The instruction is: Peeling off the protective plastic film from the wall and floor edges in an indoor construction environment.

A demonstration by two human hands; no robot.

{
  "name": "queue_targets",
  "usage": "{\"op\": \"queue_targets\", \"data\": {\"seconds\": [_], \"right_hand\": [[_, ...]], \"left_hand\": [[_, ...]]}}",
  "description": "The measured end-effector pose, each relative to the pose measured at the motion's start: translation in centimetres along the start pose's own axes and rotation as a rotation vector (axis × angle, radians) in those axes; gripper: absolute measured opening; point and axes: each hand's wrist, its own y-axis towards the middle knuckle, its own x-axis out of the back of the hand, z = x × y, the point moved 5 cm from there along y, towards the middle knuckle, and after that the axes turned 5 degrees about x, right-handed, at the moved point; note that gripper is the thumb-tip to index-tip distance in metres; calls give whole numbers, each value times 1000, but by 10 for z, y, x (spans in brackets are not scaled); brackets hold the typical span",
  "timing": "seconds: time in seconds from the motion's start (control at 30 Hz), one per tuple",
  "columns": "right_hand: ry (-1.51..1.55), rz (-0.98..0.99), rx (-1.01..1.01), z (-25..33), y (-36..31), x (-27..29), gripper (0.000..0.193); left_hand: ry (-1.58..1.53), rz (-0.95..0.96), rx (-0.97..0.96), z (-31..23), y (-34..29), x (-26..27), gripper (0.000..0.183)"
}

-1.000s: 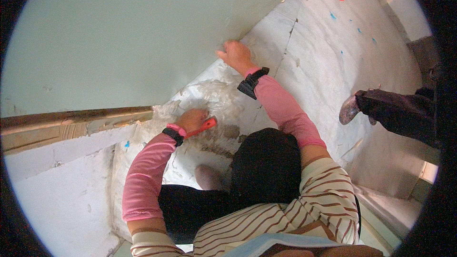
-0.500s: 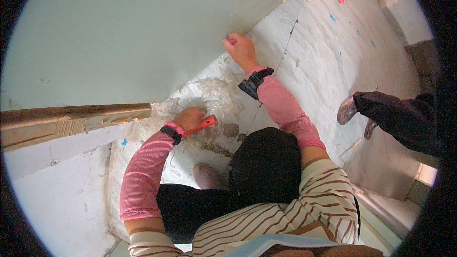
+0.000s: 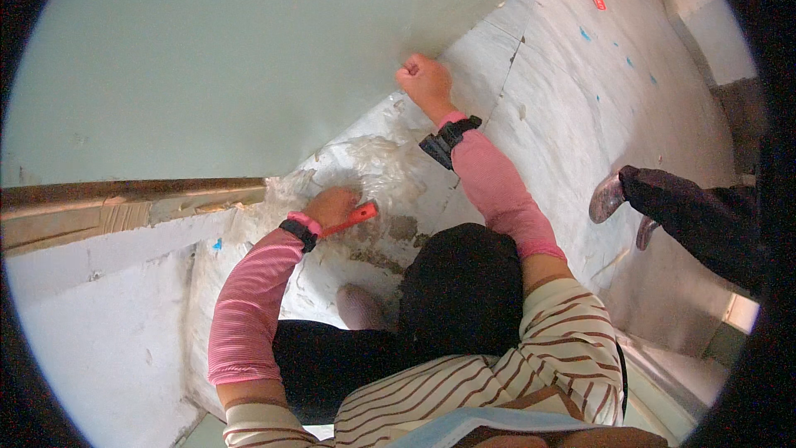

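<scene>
Two arms (image 3: 500,182) extend; left hand (image 3: 336,206) grips red handle (image 3: 360,215); right hand (image 3: 425,80) makes a fist.

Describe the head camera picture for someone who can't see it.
A person's left hand holds a red handle beside crumpled translucent film on a pale floor. The curled right hand is near a grey-green panel; at right are another person's shoes and dark trousers.

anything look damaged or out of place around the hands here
Yes. Crumpled, translucent film-like material lies bunched between the left hand and right hand. Beside the left hand's red handle, rough dark patches mar the floor; dirt or damage, I can't tell. Blue specks dot it at upper right.
</scene>
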Motion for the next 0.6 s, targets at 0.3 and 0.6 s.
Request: {"op": "queue_targets", "data": {"seconds": [0.3, 0.6], "right_hand": [[-34, -77, 87, 3, 0, 2, 14], [-55, 24, 98, 3, 6, 6, 12]], "left_hand": [[29, 52, 106, -7, 2, 8, 31], [76, 101, 112, 0, 5, 1, 28]]}}
